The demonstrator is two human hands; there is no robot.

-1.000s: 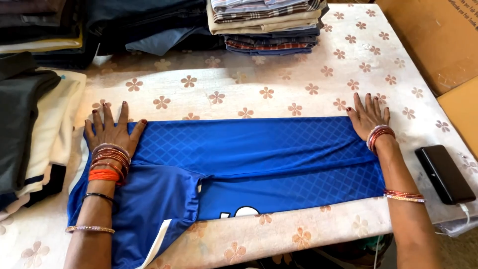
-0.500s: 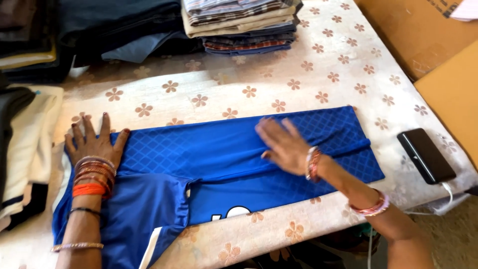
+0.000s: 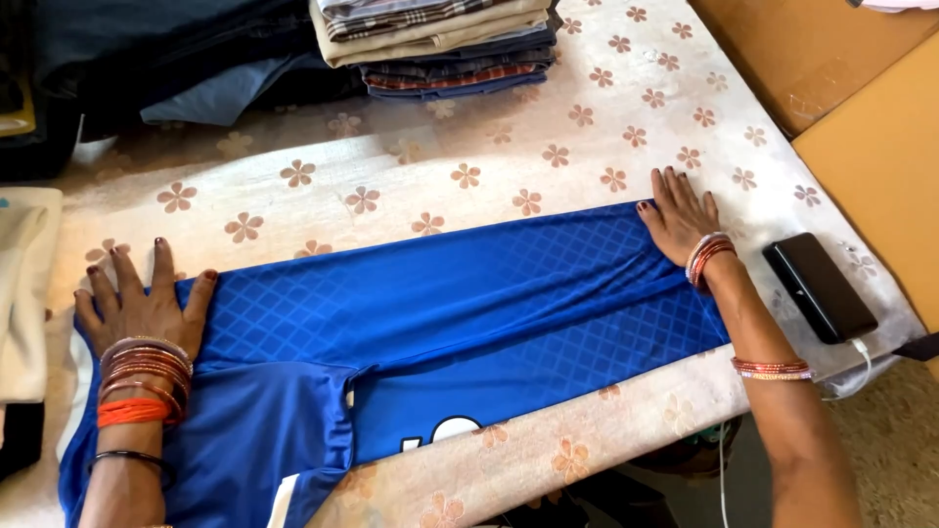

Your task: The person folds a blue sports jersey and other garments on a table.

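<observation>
A blue patterned sports shirt (image 3: pixel 460 313) lies folded lengthwise across the flower-print table cover (image 3: pixel 469 166). My left hand (image 3: pixel 142 303) presses flat on its left end, fingers spread, with several bangles on the wrist. My right hand (image 3: pixel 675 215) lies flat on the shirt's far right corner, also with bangles on the wrist. Neither hand grips anything. A sleeve (image 3: pixel 264 440) hangs toward the near edge at the lower left.
A stack of folded clothes (image 3: pixel 440 39) stands at the back. Dark garments (image 3: pixel 147 59) are piled at the back left, pale folded cloth (image 3: pixel 24 284) at the left edge. A black phone (image 3: pixel 820 286) with a cable lies at the right. Cardboard (image 3: pixel 861 88) stands beyond.
My right hand has swept from the middle of the shirt back to its far right corner. The left hand has stayed pressed on the left end.
</observation>
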